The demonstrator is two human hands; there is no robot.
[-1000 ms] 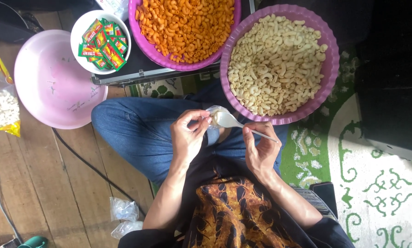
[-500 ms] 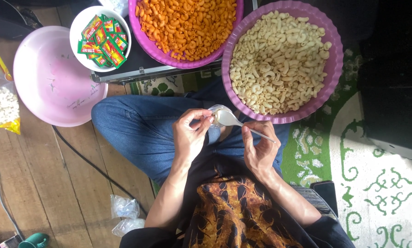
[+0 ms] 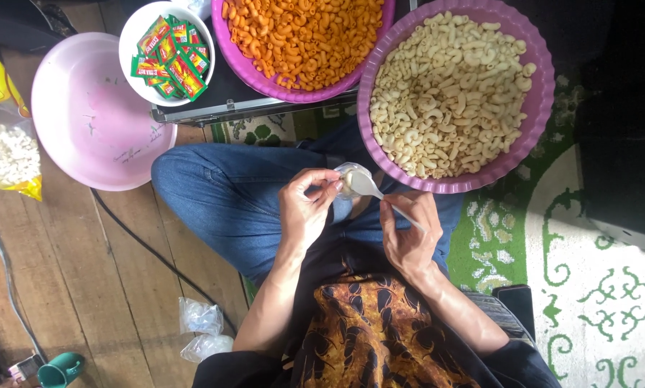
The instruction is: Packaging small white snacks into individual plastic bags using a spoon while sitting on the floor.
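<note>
- At the far left edge of the wooden floor (image 3: 63,273) lies a yellow-and-clear bag of pale snacks (image 3: 2,144), with an empty pink basin (image 3: 92,122) just beside it.
- A white bowl of green-and-red sachets (image 3: 168,47) overlaps the pink basin's upper rim and sits touching a purple basin of orange macaroni (image 3: 301,39).
- A black cable (image 3: 157,259) runs across the boards below the pink basin; two crumpled clear bags (image 3: 200,330) lie near the person's left elbow, and a teal cup (image 3: 60,370) sits at the lower left corner.
- The left hand (image 3: 304,212) hovers over the jeans-clad knee — its grip closed on a small clear plastic pouch (image 3: 348,179), pinched at the fingertips.
- The right hand (image 3: 409,237) holds a white plastic spoon (image 3: 369,188) by its handle, the bowl resting at the pouch's mouth.
- Just above the pouch, nearly touching it, is a purple basin of pale macaroni (image 3: 455,93); it crowds the space over both hands.
- A green-and-white patterned rug (image 3: 588,287) covers the floor on the right.
</note>
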